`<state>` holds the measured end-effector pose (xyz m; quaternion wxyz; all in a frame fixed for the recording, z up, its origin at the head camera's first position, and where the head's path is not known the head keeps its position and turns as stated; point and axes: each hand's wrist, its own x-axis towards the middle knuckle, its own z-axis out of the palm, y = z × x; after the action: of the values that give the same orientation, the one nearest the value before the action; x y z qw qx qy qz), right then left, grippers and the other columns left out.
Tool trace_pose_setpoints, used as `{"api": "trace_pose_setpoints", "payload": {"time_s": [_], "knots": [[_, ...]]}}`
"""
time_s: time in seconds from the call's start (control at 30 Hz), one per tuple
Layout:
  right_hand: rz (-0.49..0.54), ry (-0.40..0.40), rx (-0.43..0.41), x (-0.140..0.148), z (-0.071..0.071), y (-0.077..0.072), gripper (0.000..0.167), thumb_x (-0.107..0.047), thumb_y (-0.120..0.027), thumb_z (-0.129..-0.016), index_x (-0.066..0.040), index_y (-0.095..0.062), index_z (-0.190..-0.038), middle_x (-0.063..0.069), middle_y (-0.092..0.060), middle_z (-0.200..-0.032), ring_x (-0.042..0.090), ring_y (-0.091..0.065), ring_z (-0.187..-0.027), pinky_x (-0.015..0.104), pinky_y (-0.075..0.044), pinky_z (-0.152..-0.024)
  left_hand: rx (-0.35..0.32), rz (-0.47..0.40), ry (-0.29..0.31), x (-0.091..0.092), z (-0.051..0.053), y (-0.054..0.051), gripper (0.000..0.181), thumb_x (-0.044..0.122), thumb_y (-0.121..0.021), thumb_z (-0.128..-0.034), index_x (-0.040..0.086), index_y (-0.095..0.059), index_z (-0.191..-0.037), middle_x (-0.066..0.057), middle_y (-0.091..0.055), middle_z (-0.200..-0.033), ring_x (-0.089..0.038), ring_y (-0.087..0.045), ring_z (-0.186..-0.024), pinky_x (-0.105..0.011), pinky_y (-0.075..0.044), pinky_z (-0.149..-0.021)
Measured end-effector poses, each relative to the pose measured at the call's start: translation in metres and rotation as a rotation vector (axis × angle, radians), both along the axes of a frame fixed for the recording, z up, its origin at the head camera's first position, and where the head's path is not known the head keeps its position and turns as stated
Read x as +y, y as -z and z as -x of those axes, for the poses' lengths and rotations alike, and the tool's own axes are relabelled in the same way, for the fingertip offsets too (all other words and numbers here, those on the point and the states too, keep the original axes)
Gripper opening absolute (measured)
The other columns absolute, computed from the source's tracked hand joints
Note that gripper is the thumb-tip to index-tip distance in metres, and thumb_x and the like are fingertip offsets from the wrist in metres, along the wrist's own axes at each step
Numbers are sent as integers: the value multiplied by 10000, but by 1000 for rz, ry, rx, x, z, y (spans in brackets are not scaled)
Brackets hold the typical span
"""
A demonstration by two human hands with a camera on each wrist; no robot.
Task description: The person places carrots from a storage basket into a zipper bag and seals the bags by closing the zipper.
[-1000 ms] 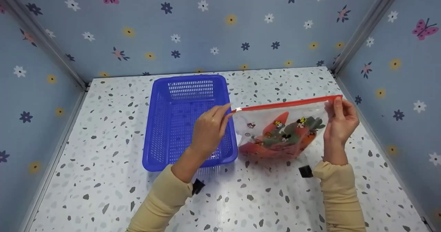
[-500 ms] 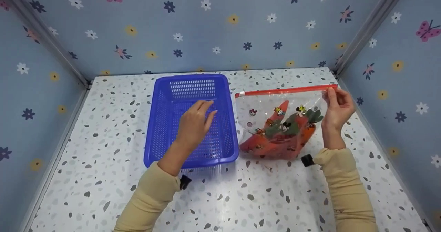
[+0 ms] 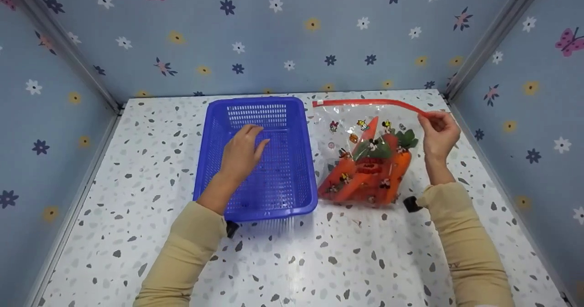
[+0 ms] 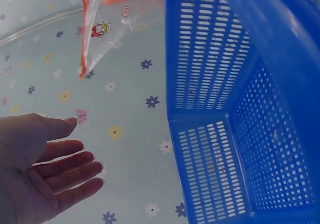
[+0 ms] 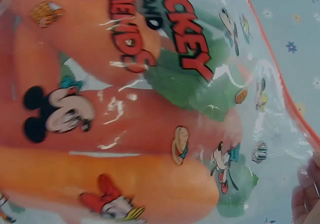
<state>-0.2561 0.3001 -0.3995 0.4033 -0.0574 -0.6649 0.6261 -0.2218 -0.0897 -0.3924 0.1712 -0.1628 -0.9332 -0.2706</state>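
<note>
A clear zip bag [image 3: 343, 136] with a red top strip [image 3: 356, 102] and cartoon prints stands to the right of a blue basket [image 3: 311, 174]. Inside it are several orange carrots [image 5: 125, 184] with green tops [image 3: 406, 138]. My right hand [image 3: 440, 131] pinches the right end of the strip between thumb and fingers. A white slider [image 3: 320, 102] sits at the strip's left end. Over the basket hovers my left hand [image 3: 242, 154], its fingers loosely extended and holding nothing. In the left wrist view, the left hand [image 4: 45, 166] appears beside the basket wall.
The perforated basket shows its bare bottom, with nothing visible lying in it. A speckled white table [image 3: 292, 261] lies beneath everything. Blue flower-patterned panels [image 3: 269, 33] stand behind and on both sides, joined by grey metal corner posts [image 3: 492, 38].
My left hand has let go of the bag's slider end and moved left over the basket. The bag's strip has tipped back, away from me, while my right hand still pinches its right end.
</note>
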Motion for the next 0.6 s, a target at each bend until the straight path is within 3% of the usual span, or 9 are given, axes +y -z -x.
{"api": "trace_pose_setpoints", "payload": {"time_s": [0.2, 0.37, 0.47, 0.6], "knots": [[-255, -1, -131, 0, 11, 22, 153, -32, -672, -762, 91, -617, -835, 143, -618, -779, 60, -546, -643, 179, -432, -635, -61, 31, -4, -4, 6, 5, 353, 200, -571, -870, -34, -555, -1134, -153, -530, -1121, -276, -521, -1030, -390, -426, -845], [-469, -49, -245, -4, 17, 31, 111, -40, -636, -796, 40, -622, -872, 141, -635, -830, 99, -565, -693, 195, -439, -668, -173, 84, -2, -6, 11, 13, 469, 272, -540, -883, -21, -469, -1242, -163, -419, -1296, -296, -412, -1172, -417, -353, -932], [-615, -131, -355, -5, 18, 32, 134, -44, -617, -813, 30, -612, -925, 159, -634, -878, 197, -589, -772, 286, -448, -719, -228, 103, 18, -7, 15, 17, 567, 356, -494, -889, 7, -377, -1321, -152, -306, -1386, -290, -303, -1253, -432, -310, -964], [-801, -298, -494, -4, 16, 30, 251, -55, -599, -828, 50, -565, -1054, 220, -587, -1018, 337, -551, -934, 435, -417, -812, -249, 137, 40, -8, 19, 21, 662, 451, -424, -891, 57, -247, -1393, -122, -183, -1445, -280, -157, -1312, -462, -246, -995]]}}
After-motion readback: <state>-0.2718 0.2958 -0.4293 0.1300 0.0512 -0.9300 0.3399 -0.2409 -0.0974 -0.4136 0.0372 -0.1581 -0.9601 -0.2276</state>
